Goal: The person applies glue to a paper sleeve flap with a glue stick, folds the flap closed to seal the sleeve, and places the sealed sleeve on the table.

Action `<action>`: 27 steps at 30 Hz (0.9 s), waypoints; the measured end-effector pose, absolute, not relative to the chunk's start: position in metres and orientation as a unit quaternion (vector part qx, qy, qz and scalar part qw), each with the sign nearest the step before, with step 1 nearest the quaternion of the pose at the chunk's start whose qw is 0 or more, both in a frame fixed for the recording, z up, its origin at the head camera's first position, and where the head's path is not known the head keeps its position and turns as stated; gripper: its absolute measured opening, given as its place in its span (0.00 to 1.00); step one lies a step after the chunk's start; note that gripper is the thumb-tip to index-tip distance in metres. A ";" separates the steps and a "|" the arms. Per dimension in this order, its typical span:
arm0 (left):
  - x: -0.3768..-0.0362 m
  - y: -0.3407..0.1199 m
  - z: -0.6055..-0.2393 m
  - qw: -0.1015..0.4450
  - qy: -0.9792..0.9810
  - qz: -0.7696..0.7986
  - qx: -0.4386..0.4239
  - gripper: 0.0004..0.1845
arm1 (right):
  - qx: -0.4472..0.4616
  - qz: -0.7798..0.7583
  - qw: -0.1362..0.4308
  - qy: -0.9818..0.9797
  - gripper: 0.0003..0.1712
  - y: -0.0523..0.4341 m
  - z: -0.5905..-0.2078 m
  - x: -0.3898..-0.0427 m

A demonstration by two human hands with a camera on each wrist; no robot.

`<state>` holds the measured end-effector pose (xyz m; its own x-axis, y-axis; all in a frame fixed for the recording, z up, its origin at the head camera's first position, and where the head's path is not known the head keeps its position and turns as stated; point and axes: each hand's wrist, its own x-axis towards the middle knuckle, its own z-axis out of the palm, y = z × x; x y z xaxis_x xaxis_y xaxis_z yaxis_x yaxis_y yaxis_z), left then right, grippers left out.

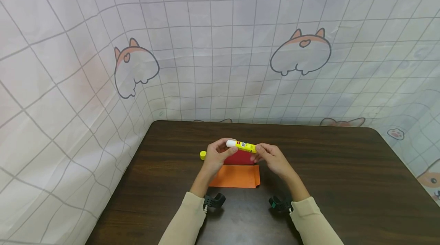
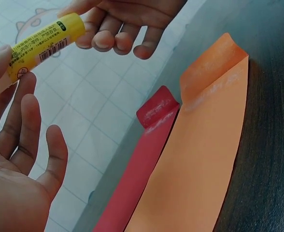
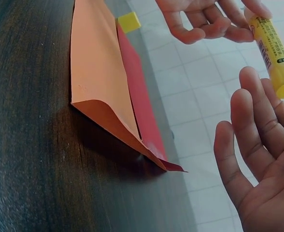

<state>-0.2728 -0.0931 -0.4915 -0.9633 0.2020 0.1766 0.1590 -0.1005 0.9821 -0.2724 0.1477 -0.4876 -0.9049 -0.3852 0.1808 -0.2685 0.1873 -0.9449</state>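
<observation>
A yellow glue stick (image 1: 245, 146) with a white end is held level above the papers, its cap off. My left hand (image 1: 215, 156) pinches the white end between thumb and fingers. At the yellow end, my right hand (image 1: 273, 157) grips it with thumb and index finger, the other fingers spread loosely. Below lies an orange paper (image 1: 233, 176) with a narrow folded flap at its right end. Behind it is a red paper (image 1: 239, 158), partly hidden by the hands. In the left wrist view, whitish smears mark the folds of the orange paper (image 2: 195, 140) and red paper (image 2: 144, 159).
The yellow cap (image 1: 203, 155) stands on the dark wooden table (image 1: 326, 172), left of the red paper. A white gridded cloth (image 1: 220, 46) with cartoon animals hangs behind the table and along its sides. Black straps with small devices circle both wrists.
</observation>
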 end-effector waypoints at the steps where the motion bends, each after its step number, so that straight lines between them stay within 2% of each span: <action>1: -0.273 -0.093 -0.491 0.015 0.671 0.729 0.135 0.19 | -0.213 -0.601 0.049 0.769 0.26 0.148 -0.488 -0.272; 27: -0.271 -0.094 -0.488 0.023 0.679 0.717 0.155 0.19 | -0.196 -0.594 0.059 0.778 0.35 0.148 -0.489 -0.274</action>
